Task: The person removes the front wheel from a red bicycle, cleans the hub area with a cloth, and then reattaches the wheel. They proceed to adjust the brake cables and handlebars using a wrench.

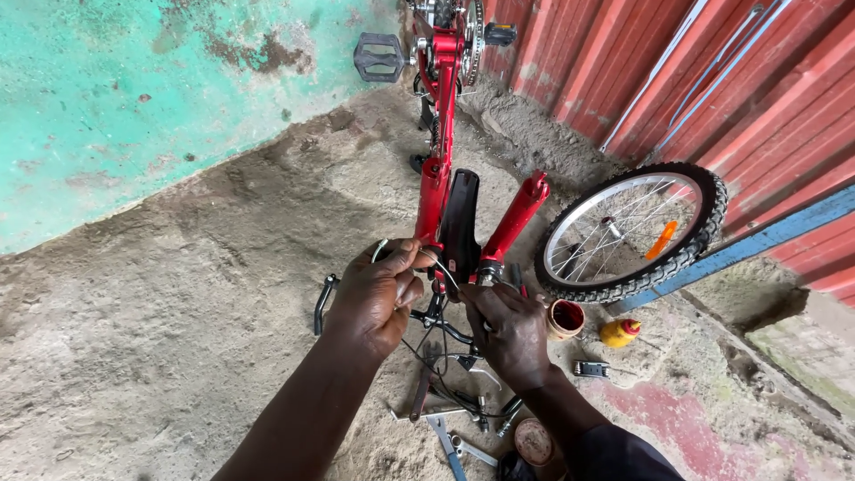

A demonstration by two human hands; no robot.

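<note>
Bike: red frame (434,191) stood upside down on the dirt floor (178,294).
Left hand (378,294): pinched a brake cable (432,260) beside the fork.
Right hand (512,330): closed round the fork base (488,269).
Risk: cable could probably slip; loose tools (445,419) lay underfoot.

Glossy red painted metal bicycle frame (434,191) at centre, shiny metal spokes and knobbly matt black rubber tyre on the wheel (634,230) at right, rough gritty concrete floor (178,312), ribbed red metal wall (712,80) upper right

Your 2 hands are bare: no gloves, rings or watch. Your left hand (374,298), at 7 o'clock, has a bare forearm; your right hand (512,334) ends in a dark sleeve (614,454) at 5 o'clock.
</note>
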